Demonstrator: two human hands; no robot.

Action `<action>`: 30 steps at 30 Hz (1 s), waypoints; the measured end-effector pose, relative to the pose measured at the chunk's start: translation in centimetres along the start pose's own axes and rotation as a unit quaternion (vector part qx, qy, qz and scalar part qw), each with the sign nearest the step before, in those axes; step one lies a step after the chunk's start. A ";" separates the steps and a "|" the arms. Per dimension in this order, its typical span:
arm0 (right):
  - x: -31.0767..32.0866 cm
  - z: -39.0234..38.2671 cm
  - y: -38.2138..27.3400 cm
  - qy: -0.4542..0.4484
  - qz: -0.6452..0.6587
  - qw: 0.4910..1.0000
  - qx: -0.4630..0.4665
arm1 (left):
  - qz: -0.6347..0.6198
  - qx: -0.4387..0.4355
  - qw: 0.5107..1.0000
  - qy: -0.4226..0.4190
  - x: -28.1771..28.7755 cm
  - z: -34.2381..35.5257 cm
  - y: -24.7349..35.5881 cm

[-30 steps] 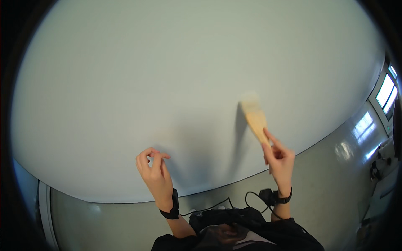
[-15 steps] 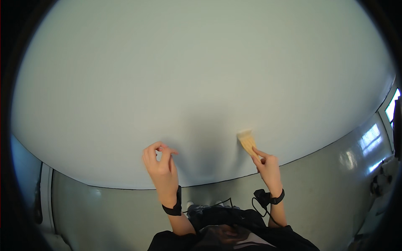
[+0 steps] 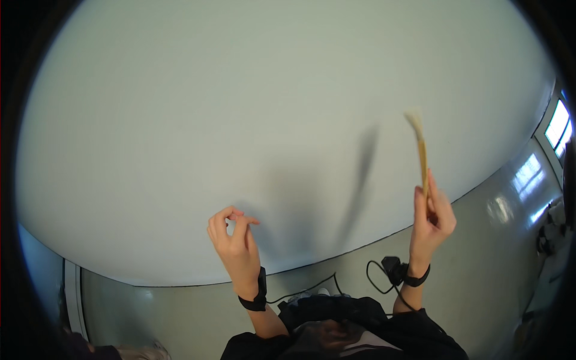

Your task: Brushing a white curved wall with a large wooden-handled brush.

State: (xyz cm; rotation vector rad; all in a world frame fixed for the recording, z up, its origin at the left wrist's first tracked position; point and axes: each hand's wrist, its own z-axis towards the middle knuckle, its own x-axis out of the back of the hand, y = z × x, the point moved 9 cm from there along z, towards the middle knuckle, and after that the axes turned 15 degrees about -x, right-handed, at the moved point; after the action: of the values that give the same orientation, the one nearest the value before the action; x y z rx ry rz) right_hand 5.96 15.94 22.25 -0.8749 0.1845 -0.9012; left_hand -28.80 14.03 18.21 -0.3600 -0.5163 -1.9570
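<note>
My right hand (image 3: 433,219) grips a flat brush (image 3: 422,155) by its pale wooden handle. The brush points upward, edge-on, with its cream bristles at the top. It stands apart from the broad white surface (image 3: 180,108), and a long dark shadow falls on that surface to its left. On the left, my left hand (image 3: 235,240) is raised in front of the same surface. Its fingers are loosely bent and apart, with a gap by the thumb, and I see nothing held in them. Both wrists wear black straps.
A black cable (image 3: 309,288) runs across my front between the wrists. Below the white surface lies a shiny grey-green floor (image 3: 480,264). A bright window (image 3: 558,123) is at the far right. Part of a person's dark sleeve (image 3: 84,348) shows at the lower left.
My right hand has moved right and upward with the brush, which has turned edge-on and come off the white surface. My left hand has hardly moved. A sleeve has appeared at the lower left.
</note>
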 end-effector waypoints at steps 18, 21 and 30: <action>-5.2 -6.2 17.2 -0.277 -0.286 0.909 -0.127 | -0.073 -0.011 0.997 -0.016 -4.2 0.3 1.8; -5.2 -7.0 18.9 -0.306 -0.273 0.897 -0.164 | -0.084 -0.020 0.996 -0.028 -5.8 0.0 2.5; -1.9 -0.7 5.7 -0.071 -0.116 0.989 -0.050 | -0.043 -0.007 0.999 -0.017 -3.5 -3.3 -0.6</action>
State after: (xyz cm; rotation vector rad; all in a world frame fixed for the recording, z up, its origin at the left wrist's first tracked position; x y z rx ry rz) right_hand 7.87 18.77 17.22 -1.0668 0.0029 -1.0485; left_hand -27.90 15.31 13.65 -0.3861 -0.5489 -2.0407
